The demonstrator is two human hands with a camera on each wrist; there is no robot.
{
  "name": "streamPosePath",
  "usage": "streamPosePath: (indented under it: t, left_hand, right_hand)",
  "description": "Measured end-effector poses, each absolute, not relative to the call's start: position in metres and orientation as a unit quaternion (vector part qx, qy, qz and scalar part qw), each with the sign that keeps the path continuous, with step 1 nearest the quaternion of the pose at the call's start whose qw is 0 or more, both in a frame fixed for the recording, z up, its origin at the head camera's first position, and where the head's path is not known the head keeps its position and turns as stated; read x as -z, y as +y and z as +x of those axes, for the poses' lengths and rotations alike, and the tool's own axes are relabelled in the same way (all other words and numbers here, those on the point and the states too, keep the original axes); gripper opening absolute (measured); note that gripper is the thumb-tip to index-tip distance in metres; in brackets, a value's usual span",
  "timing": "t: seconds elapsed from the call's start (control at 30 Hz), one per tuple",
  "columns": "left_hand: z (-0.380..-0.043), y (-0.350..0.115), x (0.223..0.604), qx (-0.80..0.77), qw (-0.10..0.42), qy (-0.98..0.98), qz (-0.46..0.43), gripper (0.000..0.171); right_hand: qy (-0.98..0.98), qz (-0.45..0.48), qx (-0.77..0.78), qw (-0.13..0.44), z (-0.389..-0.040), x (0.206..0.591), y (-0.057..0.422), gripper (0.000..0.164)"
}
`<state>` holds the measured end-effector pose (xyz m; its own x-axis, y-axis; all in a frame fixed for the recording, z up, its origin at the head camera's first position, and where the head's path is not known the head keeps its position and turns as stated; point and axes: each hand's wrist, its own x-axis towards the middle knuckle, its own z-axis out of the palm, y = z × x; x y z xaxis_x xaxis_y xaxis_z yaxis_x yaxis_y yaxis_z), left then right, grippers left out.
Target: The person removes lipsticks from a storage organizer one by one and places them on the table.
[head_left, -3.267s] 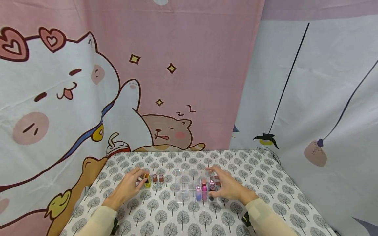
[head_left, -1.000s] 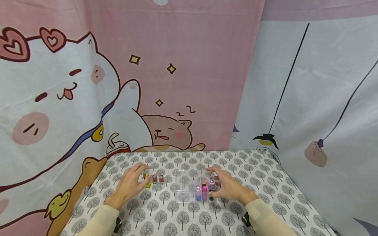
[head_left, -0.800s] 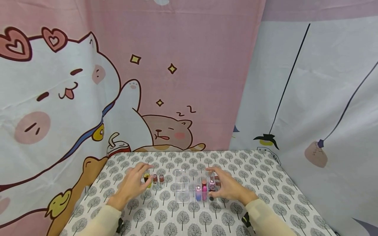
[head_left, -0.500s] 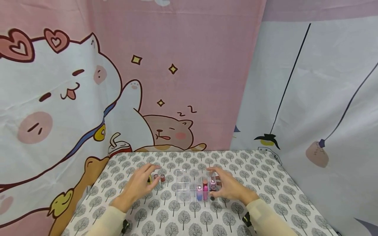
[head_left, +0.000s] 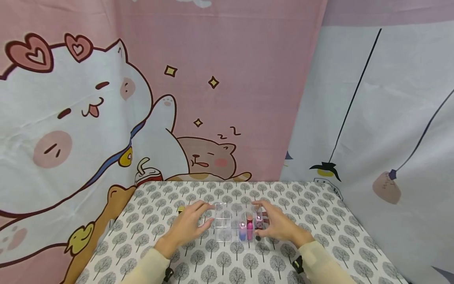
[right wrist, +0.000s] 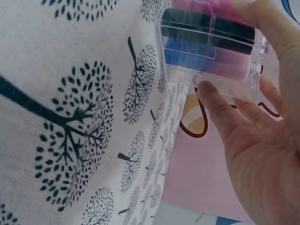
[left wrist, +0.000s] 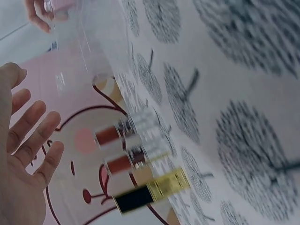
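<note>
A clear divided organizer [head_left: 223,227] lies on the table, its left compartments bare. On its right side it holds a blue-purple tube [head_left: 242,232], a pink tube [head_left: 250,230] and darker tubes; the right wrist view shows a black tube [right wrist: 206,30] among them. My right hand [head_left: 281,225] grips the organizer's right end, thumb on the near side and fingers on the far side. Beside its left end hovers my left hand [head_left: 188,225], fingers spread, holding nothing. In the left wrist view, a gold-and-black lipstick [left wrist: 152,190] stands alongside two clear tubes with red-brown tops [left wrist: 108,136].
The table has a white cloth [head_left: 213,268] printed with grey trees. Behind it hangs a pink cartoon curtain [head_left: 255,98], with a pale one [head_left: 354,118] on the right. In the head view, my left hand hides the two red-brown-topped tubes.
My left hand has left the gold-and-black lipstick and moved right, past the two tubes, to the organizer's left end. My right hand has stayed put. The view has turned slightly left.
</note>
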<state>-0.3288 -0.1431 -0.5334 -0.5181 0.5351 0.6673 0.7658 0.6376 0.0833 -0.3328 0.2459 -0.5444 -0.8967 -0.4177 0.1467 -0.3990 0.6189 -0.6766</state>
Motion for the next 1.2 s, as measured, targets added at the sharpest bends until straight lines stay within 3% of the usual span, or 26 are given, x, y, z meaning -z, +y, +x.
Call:
streamPosePath:
  t: [0.43,0.73,1.2]
  left_hand:
    - [-0.325,-0.102,0.534,0.216,0.232,-0.860,-0.400,0.040]
    - [-0.325,-0.081,0.536,0.205,0.238,-0.859,-0.404,0.041]
    - [-0.322,-0.060,0.545,0.227,0.169,-0.871,-0.403,0.039]
  right_hand:
    - [0.897,-0.233,0.375,0.014,-0.332,0.544,0.247,0.108]
    - [0.893,-0.232,0.386,0.021,-0.335,0.543,0.248,0.108]
    - [0.893,-0.239,0.380,0.015,-0.335,0.542,0.248,0.108]
